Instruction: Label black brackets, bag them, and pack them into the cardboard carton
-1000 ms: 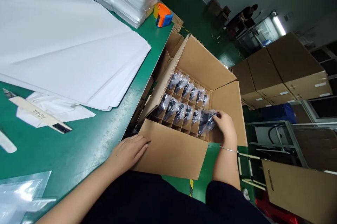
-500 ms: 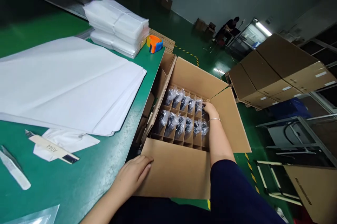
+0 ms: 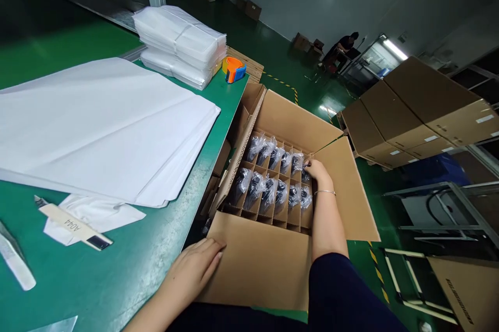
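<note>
An open cardboard carton [image 3: 257, 264] stands beside the green table, its inside split into cells by cardboard dividers [image 3: 273, 220]. Black items in clear plastic bags [image 3: 268, 191] fill two rows of these cells. Wearing a thin bracelet, my right hand [image 3: 318, 172] reaches into the far right cell. Its fingers are closed at the top of a bagged black item [image 3: 306, 176], whose exact kind I cannot make out; the fingertips are partly hidden. My left hand [image 3: 198, 264] lies over the left edge of the near flap, fingers stretched out, holding nothing.
On the green table [image 3: 128, 264] lie white sheets [image 3: 105, 129], bundled clear bags [image 3: 183, 41], an orange-blue tape dispenser [image 3: 234, 69], a cutter marked A044 [image 3: 74, 224] and tweezers [image 3: 15, 259]. Stacked cartons [image 3: 413, 108] stand to the right. A person [image 3: 343, 49] sits far back.
The view has shifted slightly, so the scene sits a little lower. My right hand stays at the far right cell, its fingers only slightly shifted. My left hand remains on the flap.
</note>
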Demonstrator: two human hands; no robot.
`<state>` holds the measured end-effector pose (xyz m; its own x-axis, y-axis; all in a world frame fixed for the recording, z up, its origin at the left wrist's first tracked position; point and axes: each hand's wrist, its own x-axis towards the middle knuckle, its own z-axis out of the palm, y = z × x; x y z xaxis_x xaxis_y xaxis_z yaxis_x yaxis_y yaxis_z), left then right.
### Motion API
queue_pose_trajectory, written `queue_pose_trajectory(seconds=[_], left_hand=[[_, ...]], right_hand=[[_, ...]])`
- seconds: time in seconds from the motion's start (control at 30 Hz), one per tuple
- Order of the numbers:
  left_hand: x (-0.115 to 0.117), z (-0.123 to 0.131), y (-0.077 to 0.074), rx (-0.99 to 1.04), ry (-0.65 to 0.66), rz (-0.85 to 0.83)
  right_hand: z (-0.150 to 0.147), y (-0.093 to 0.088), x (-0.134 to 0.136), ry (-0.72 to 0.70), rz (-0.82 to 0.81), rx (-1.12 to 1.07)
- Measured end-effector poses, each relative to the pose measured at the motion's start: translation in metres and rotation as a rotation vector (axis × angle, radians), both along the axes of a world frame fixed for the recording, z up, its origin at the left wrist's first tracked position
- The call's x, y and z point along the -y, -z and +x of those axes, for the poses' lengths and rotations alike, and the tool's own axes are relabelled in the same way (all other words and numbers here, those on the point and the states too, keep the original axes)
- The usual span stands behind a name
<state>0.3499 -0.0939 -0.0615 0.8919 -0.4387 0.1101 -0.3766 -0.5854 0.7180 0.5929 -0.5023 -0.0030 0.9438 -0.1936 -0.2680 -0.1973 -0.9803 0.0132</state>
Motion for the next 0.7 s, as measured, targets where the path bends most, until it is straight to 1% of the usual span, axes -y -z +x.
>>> queue_pose_trajectory(seconds=[0.07, 0.13, 0.27, 0.33, 0.4, 0.53, 0.7], left_hand=[[0.0, 0.0, -0.001, 0.003, -0.015, 0.008], [-0.001, 0.0, -0.001, 0.003, -0.02, 0.024], [-0.003, 0.001, -0.001, 0.004, -0.013, 0.04], [-0.003, 0.001, -0.002, 0.009, -0.013, 0.039], [-0.003, 0.002, -0.003, 0.007, -0.012, 0.025], [-0.003, 0.001, -0.004, -0.015, -0.018, -0.009], [-0.003, 0.0, -0.002, -0.002, -0.017, 0.007]], right_hand=[[0.005, -0.001, 0.002, 0.015, 0.019, 0.038], [0.013, -0.007, 0.007, 0.041, 0.026, 0.092], [0.029, -0.031, 0.019, 0.085, 0.023, 0.169], [0.031, -0.041, 0.022, 0.093, 0.02, 0.176], [0.03, -0.047, 0.023, 0.096, 0.016, 0.173], [0.024, -0.049, 0.019, 0.105, 0.0, 0.175], [0.021, -0.049, 0.011, 0.162, -0.048, 0.206]])
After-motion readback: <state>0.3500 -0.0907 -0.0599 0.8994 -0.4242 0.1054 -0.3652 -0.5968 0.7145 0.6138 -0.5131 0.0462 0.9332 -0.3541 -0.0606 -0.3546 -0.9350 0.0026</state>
